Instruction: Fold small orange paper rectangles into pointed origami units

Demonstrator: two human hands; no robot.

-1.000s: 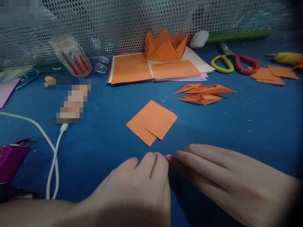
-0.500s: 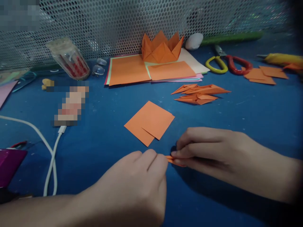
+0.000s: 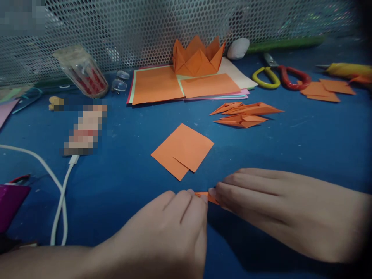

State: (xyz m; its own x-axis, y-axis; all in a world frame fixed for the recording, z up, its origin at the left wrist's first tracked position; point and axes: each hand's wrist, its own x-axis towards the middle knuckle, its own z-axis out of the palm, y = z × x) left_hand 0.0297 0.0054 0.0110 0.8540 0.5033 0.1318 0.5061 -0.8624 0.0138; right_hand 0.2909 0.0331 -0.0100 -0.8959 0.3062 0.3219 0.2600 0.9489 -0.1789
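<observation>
Low in the view, my left hand [image 3: 171, 228] and my right hand [image 3: 276, 209] meet fingertip to fingertip over a small folded orange paper piece [image 3: 207, 196] on the blue table [image 3: 305, 143]. Both hands have their fingers pressed together on it; only a thin orange sliver shows between them. Just beyond lie two overlapping orange paper squares [image 3: 183, 150]. Farther back rests a pile of folded orange pointed pieces [image 3: 245, 114].
An orange paper crown [image 3: 197, 57] stands on a stack of coloured sheets [image 3: 157, 84] by the mesh wall. Scissors with yellow and red handles [image 3: 280, 75], orange scraps [image 3: 321, 90], a glue gun [image 3: 345, 70], a jar [image 3: 80, 71], a white cable [image 3: 59, 193] and a magenta object [image 3: 10, 201] surround the hands.
My right hand has flattened and lowered onto the folded piece after rising half a second ago. The left hand stays pinching the same end. The camera view has shifted slightly.
</observation>
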